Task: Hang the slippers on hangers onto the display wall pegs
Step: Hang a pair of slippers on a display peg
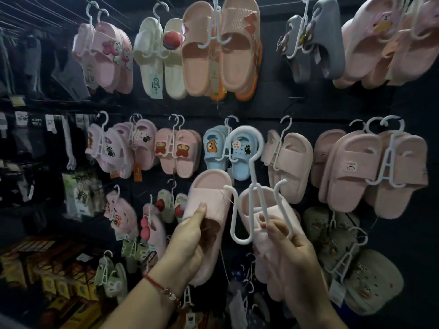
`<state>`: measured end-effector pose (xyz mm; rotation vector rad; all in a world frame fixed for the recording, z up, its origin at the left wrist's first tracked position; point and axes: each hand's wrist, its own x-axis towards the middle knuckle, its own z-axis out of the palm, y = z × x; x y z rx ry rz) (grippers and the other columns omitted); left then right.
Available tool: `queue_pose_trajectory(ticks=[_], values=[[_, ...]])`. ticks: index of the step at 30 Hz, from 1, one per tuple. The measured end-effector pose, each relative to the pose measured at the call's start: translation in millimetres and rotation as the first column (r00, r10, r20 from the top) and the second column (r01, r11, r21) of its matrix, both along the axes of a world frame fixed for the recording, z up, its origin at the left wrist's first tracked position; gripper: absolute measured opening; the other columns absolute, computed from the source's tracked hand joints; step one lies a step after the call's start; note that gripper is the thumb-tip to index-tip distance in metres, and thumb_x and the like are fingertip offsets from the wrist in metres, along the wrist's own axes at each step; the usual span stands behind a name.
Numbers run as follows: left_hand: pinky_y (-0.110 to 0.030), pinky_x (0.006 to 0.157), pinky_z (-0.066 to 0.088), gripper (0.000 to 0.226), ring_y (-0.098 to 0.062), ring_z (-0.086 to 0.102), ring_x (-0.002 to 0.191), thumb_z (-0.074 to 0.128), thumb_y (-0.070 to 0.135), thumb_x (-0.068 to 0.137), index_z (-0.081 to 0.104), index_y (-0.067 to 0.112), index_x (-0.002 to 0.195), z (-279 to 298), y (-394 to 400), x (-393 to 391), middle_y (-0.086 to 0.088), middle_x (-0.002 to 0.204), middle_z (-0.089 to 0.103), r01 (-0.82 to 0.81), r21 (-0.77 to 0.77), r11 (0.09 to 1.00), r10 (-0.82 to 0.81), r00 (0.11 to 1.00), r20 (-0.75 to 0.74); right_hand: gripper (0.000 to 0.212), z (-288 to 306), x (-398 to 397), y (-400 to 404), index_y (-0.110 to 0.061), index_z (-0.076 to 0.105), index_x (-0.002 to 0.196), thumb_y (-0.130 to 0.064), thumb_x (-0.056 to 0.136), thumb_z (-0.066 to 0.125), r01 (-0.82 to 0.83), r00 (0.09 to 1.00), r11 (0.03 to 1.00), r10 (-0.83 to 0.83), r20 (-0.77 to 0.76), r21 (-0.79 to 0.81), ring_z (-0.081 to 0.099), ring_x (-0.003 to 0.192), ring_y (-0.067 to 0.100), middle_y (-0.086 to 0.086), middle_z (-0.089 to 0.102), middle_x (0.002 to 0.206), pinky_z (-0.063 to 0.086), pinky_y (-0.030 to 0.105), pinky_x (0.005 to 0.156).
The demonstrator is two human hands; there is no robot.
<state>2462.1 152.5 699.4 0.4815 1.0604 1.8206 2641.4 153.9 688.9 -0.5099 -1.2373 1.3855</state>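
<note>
My left hand [190, 241] grips a pale pink slipper [209, 198] by its strap, toe up, at centre frame. My right hand [292, 252] holds the second pale pink slipper [268, 257] together with a white plastic hanger [251, 186]. The hanger's big top hook stands up in front of the blue slippers [228, 153] on the wall. One lower arm of the hanger sits through the right slipper's strap; the other arm hangs free between the two slippers. A thin thread joins the pair.
The dark display wall is packed with hung pairs: pink [107, 55], cream [161, 60], peach [221, 48] and grey [313, 43] above, pink pairs [370, 167] right, khaki clogs [365, 281] lower right. A bare black peg [294, 100] juts out above centre. Socks and packets fill shelves at left.
</note>
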Motion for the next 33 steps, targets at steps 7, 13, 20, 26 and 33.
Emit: queue_pose_trajectory(ticks=[7,13,20,26,33], values=[[-0.024,0.047,0.056,0.012,-0.014,0.068,0.050,0.063,0.019,0.097,0.061,0.010,0.090,5.6,-8.5,11.0,-0.007,0.060,0.070,0.000,0.130,0.992,-0.025,0.981,0.193,0.029,-31.9,-7.1,3.8,-0.010,0.076,0.093,-0.032,0.075,0.073,0.185,0.966,0.982,-0.188,0.178,0.036,0.064,0.077,0.022,0.007,0.076,0.100,0.048,0.029,0.067],[-0.029,0.055,0.062,0.019,-0.017,0.073,0.059,0.068,0.023,0.090,0.069,0.004,0.087,10.3,-10.8,11.3,-0.011,0.074,0.075,0.080,0.223,0.972,-0.165,0.905,0.393,0.006,-37.9,-13.4,7.0,-0.010,0.077,0.087,-0.008,0.089,0.071,0.163,0.962,0.986,-0.152,0.226,-0.031,0.063,0.073,0.007,0.005,0.075,0.094,0.048,0.016,0.065],[-0.032,0.062,0.063,0.034,-0.023,0.077,0.077,0.070,0.023,0.075,0.069,0.005,0.104,2.4,-21.3,13.1,-0.017,0.095,0.077,0.146,0.273,0.951,-0.223,0.934,0.279,0.017,-23.6,-24.5,6.7,0.002,0.074,0.093,-0.014,0.088,0.067,0.058,0.997,0.958,-0.072,-0.039,-0.282,0.073,0.078,0.022,0.019,0.076,0.090,0.054,0.027,0.066],[-0.028,0.064,0.060,0.036,-0.017,0.074,0.070,0.071,0.025,0.076,0.066,0.014,0.110,-17.9,-33.3,16.7,-0.008,0.086,0.076,0.139,0.195,0.971,-0.172,0.972,0.161,0.032,-10.2,-33.0,7.9,0.012,0.061,0.117,-0.011,0.096,0.059,-0.026,0.976,0.946,-0.045,-0.211,-0.325,0.067,0.107,0.043,0.035,0.067,0.111,0.060,0.042,0.085],[-0.026,0.052,0.057,0.045,-0.022,0.073,0.070,0.074,0.025,0.077,0.066,0.005,0.117,-20.2,-42.1,16.8,-0.017,0.092,0.075,0.133,0.148,0.980,-0.160,0.969,0.189,0.021,4.1,-36.1,-3.5,0.009,0.070,0.097,-0.007,0.098,0.056,-0.116,0.978,0.956,0.063,-0.199,-0.269,0.072,0.093,0.038,0.034,0.070,0.102,0.062,0.037,0.073]])
